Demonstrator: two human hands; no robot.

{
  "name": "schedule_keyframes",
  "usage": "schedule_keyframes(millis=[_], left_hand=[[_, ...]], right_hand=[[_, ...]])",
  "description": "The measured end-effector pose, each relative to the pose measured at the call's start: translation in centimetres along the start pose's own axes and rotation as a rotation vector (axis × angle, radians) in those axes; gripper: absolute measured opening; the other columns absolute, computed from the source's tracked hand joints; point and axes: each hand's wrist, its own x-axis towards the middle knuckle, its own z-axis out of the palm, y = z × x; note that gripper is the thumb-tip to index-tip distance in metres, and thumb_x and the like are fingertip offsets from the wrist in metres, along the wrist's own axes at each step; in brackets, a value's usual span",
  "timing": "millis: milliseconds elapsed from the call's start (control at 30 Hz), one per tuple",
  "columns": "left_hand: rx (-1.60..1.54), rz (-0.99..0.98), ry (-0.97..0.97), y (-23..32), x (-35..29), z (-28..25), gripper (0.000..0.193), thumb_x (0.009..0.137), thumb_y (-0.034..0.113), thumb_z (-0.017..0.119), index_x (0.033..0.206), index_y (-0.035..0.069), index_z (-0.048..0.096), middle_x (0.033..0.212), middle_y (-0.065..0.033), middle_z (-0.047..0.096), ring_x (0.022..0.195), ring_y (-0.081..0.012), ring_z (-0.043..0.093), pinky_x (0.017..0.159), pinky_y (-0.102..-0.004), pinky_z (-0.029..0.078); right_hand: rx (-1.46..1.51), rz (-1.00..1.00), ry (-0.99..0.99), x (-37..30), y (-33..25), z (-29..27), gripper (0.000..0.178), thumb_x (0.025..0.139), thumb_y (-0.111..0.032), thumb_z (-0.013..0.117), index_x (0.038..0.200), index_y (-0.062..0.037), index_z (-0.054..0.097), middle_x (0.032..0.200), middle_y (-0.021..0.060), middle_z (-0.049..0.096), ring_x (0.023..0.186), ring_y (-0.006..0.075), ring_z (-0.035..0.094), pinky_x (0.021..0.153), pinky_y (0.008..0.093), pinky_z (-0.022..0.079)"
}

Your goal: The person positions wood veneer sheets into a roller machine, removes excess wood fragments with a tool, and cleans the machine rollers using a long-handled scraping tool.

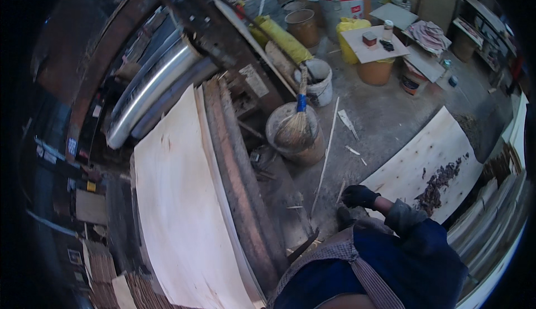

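My right hand (pixel 360 196), in a black glove, hangs in front of my body above the floor, beside the near edge of a pale wood veneer sheet (pixel 410 161). Its fingers look bent, but the dark glove hides whether they hold anything. Dark brown flakes (pixel 441 183) lie scattered on that sheet. My left hand is out of the picture. To my left rises a stack of pale veneer sheets (pixel 176 197), its top sheet bare. Ahead, a straw brush (pixel 296 130) with blue tape round its handle stands in a dirty bucket (pixel 308 154).
A machine with a shiny metal roller (pixel 153 91) stands beyond the stack. Behind the brush are a white bucket (pixel 320 91) and a yellow sack (pixel 285 40). A board (pixel 371 52) tops a tub farther back. Wood strips (pixel 326 152) litter the floor; more veneer (pixel 491 231) stacks at right.
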Motion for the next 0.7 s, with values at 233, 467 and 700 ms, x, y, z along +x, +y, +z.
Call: schedule_keyframes(millis=[233, 467, 700], left_hand=[[0.645, 0.182, -0.082, 17.0, 7.3, -1.0, 0.037, 0.084, 0.024, 0.054, 0.112, -0.001, 0.053, 0.090, -0.0138, 0.062, 0.079, -0.0211, 0.060, 0.069, -0.0322, 0.048], [0.875, 0.720, -0.113, 33.1, 17.9, 3.6, 0.040, 0.084, 0.022, 0.053, 0.117, -0.001, 0.050, 0.093, -0.0133, 0.063, 0.082, -0.0187, 0.061, 0.072, -0.0298, 0.048], [1.303, 0.845, -0.516, 40.8, 24.9, 10.4, 0.039, 0.083, 0.017, 0.055, 0.118, -0.001, 0.050, 0.091, -0.0153, 0.063, 0.080, -0.0221, 0.062, 0.075, -0.0316, 0.048]], right_hand=[[0.447, -0.011, 0.349, -7.3, 3.1, -4.0, 0.023, 0.085, -0.020, 0.057, 0.095, 0.0005, 0.058, 0.076, 0.0087, 0.062, 0.063, 0.0151, 0.060, 0.056, 0.0286, 0.050], [0.786, -0.011, 0.739, -13.9, 6.4, -5.2, 0.021, 0.084, -0.020, 0.059, 0.095, -0.0014, 0.057, 0.075, 0.0083, 0.061, 0.064, 0.0171, 0.060, 0.056, 0.0295, 0.051], [0.759, -0.046, 1.050, -16.7, 10.2, -2.2, 0.017, 0.079, -0.017, 0.059, 0.091, -0.0049, 0.059, 0.078, 0.0068, 0.060, 0.068, 0.0173, 0.060, 0.061, 0.0299, 0.050]])
